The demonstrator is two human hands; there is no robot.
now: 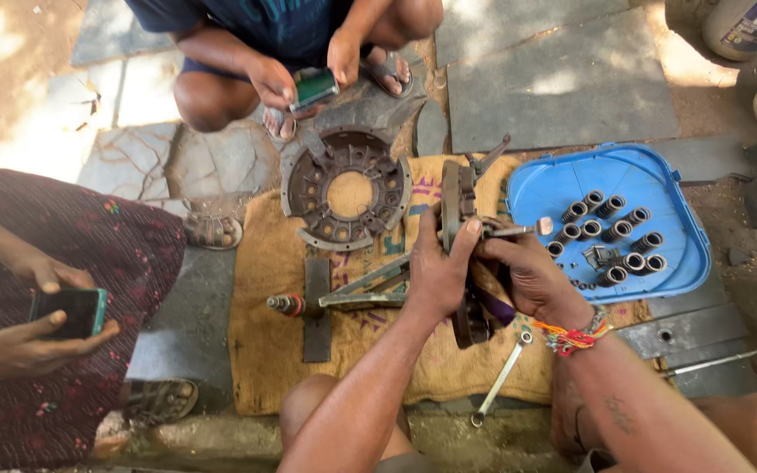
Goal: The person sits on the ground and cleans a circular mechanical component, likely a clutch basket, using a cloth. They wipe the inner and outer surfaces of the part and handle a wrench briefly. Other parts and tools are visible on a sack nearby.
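Note:
My left hand (437, 267) grips the rim of a dark round metal plate (457, 203) that stands on edge over a burlap sack (265, 324). My right hand (527, 273), with coloured threads on the wrist, holds a short metal pin or bolt (519, 230) against that plate. A purple strap (494, 307) hangs below my hands. A second round metal cover with a central hole (345, 188) lies flat on the sack, up and to the left.
A blue plastic tray (554, 188) to the right holds several dark cylindrical parts (611, 232). A spanner (501, 377) and a T-shaped metal tool (326, 302) lie on the sack. One person squats opposite holding a small device (313, 88); another at left holds a phone (67, 311).

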